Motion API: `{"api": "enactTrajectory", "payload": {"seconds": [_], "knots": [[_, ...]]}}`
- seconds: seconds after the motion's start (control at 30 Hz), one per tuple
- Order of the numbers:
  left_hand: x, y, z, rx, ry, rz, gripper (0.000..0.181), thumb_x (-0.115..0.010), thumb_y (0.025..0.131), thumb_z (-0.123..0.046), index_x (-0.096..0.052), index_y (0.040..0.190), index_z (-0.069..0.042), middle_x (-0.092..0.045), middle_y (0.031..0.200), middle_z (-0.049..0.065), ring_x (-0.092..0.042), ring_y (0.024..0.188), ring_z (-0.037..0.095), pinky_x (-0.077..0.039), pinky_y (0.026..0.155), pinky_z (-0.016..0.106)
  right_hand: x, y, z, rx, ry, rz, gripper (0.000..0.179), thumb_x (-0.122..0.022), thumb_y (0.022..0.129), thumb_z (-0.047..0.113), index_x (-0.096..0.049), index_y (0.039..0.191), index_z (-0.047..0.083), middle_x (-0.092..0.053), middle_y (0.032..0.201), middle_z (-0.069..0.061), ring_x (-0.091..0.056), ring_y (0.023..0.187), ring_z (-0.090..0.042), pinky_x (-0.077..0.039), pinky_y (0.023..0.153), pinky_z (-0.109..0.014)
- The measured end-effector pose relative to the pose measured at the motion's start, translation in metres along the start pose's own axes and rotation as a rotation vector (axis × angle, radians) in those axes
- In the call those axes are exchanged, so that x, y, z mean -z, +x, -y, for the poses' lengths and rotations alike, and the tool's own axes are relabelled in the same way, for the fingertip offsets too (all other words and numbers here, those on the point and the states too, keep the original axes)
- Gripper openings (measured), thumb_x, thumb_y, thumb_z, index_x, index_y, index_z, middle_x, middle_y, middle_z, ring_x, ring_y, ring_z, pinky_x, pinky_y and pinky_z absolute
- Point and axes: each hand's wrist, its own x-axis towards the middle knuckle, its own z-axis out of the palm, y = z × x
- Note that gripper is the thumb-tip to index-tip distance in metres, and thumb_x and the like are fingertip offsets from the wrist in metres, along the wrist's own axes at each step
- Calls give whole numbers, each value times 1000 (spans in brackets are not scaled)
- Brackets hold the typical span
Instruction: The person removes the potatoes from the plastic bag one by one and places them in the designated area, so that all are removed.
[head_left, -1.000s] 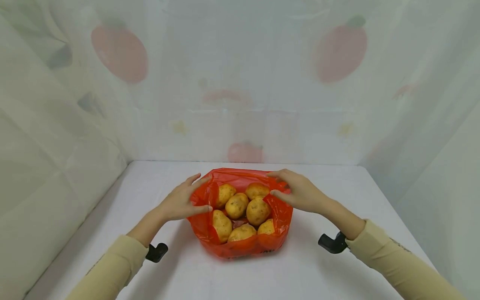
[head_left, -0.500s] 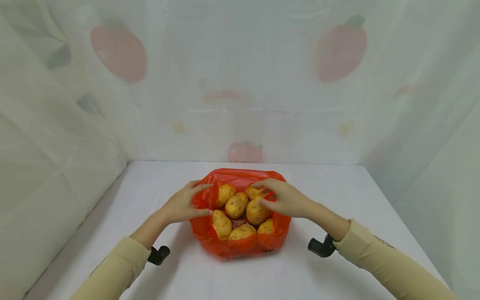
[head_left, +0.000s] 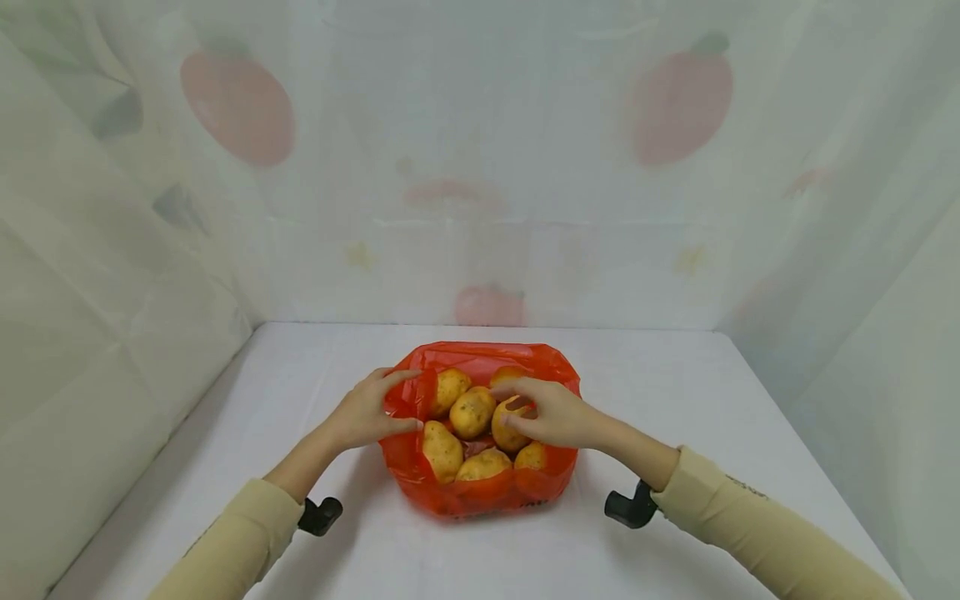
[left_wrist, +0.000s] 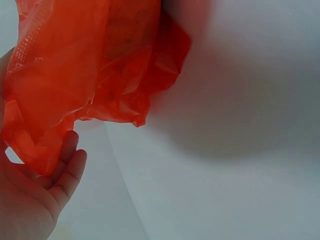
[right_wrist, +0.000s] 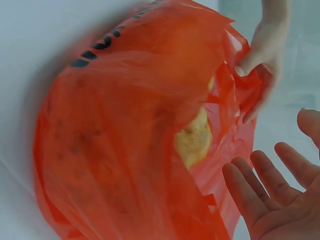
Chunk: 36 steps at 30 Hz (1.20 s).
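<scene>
A red plastic bag (head_left: 480,500) sits on the table with its mouth open upward, holding several yellow potatoes (head_left: 472,414). My left hand (head_left: 369,410) grips the bag's left side, its thumb and fingers curled round the gathered plastic. In the left wrist view, the bag's loose red edge (left_wrist: 47,145) hangs into the palm. My right hand (head_left: 551,410) hovers over the potato at the right, its fingers spread and holding nothing. The right wrist view shows those spread fingers (right_wrist: 267,180) beside the bag; whether they touch a potato cannot be told.
A white-covered table (head_left: 300,367) lies under the bag, ending at a pale curtain (head_left: 480,167) with faded fruit prints behind. A similar pale sheet (head_left: 90,333) walls off the left side. Black wrist mounts (head_left: 320,517) jut from both sleeves.
My right hand has moved left and slightly toward me, from the bag's right rim to above the potatoes. The left hand has drawn its fingers in closer on the bag's left side.
</scene>
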Motion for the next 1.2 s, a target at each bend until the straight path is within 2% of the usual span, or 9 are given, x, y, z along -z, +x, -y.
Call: {"api": "enactTrajectory", "payload": {"seconds": [0.13, 0.3, 0.4, 0.6, 0.8, 1.0, 1.2], "knots": [[-1, 1, 1, 18, 4, -1, 78, -78, 70, -41, -45, 136, -19, -46, 129, 20, -49, 113, 38, -46, 85, 57, -1, -1, -1, -24, 6, 30, 39, -59, 90, 19, -51, 127, 10, -56, 125, -9, -60, 107, -22, -51, 85, -29], [-2, 1, 2, 38, -1, -14, 78, -80, 68, -39, -46, 135, -18, -48, 120, 18, -52, 105, 35, -49, 82, 52, 0, -3, -7, -36, -8, 61, 43, -58, 91, 25, -50, 128, 6, -55, 126, -12, -59, 108, -26, -50, 87, -37], [-3, 2, 2, 53, -4, -19, 78, -80, 68, -38, -47, 135, -16, -48, 116, 16, -52, 103, 33, -50, 82, 51, 0, -4, -14, -72, -38, 67, 45, -58, 91, 28, -49, 129, 5, -55, 126, -11, -58, 110, -26, -50, 88, -39], [-4, 2, 2, 96, -17, -10, 78, -80, 68, -36, -47, 135, -15, -47, 118, 15, -52, 106, 33, -52, 80, 49, 3, -9, -24, -161, -92, 30, 44, -59, 90, 25, -50, 128, 5, -58, 123, -10, -56, 112, -27, -48, 91, -42], [-3, 1, 5, 108, -13, -10, 81, -80, 68, -37, -45, 136, -11, -46, 118, 16, -52, 106, 33, -53, 78, 48, 7, -12, -31, -203, -143, -32, 46, -60, 89, 24, -49, 129, 4, -58, 122, -10, -55, 112, -27, -47, 92, -44], [-1, 1, 6, 88, -21, -8, 80, -80, 68, -36, -45, 136, -13, -50, 121, 19, -52, 107, 35, -52, 80, 49, 8, -12, -36, -259, -95, -44, 49, -60, 89, 26, -47, 132, 6, -55, 126, -11, -55, 112, -29, -48, 90, -43], [-1, 0, 7, 86, -42, 13, 77, -79, 70, -34, -45, 136, -14, -53, 127, 17, -51, 114, 35, -50, 85, 49, 8, -11, -40, -310, -50, -45, 53, -61, 89, 29, -45, 134, 8, -53, 128, -10, -54, 112, -29, -49, 88, -42]]}}
